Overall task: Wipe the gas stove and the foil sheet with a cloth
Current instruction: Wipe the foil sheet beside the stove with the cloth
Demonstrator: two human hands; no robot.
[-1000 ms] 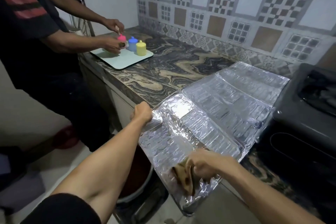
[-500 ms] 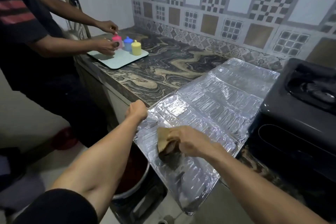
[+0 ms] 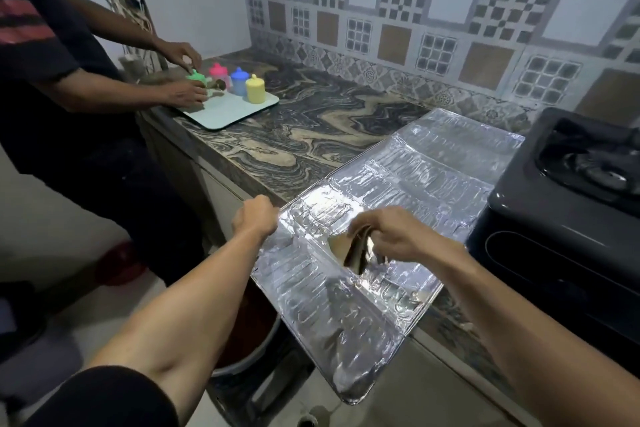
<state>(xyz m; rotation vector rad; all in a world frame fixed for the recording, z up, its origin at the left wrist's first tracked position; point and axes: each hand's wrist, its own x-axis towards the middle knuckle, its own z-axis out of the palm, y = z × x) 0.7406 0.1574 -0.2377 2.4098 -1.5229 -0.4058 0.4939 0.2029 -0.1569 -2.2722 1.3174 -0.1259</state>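
A shiny embossed foil sheet [image 3: 408,191] lies across the marbled counter, its near end hanging past the counter's front edge. My left hand [image 3: 256,215] is closed on the sheet's left edge. My right hand [image 3: 391,236] grips a folded brown cloth [image 3: 349,250] and holds it against the middle of the foil. The dark gas stove [image 3: 561,218] stands right of the foil, with a burner visible at its top right.
Another person [image 3: 62,87] stands at the left and handles small coloured containers [image 3: 242,83] on a pale tray [image 3: 232,111]. A patterned tile wall backs the marbled counter [image 3: 311,135]. A red bucket [image 3: 249,340] sits on the floor under the foil's overhang.
My right hand has carried the cloth from the foil's near end up toward its middle. My left hand has stayed on the left edge. The other person now handles a green container.
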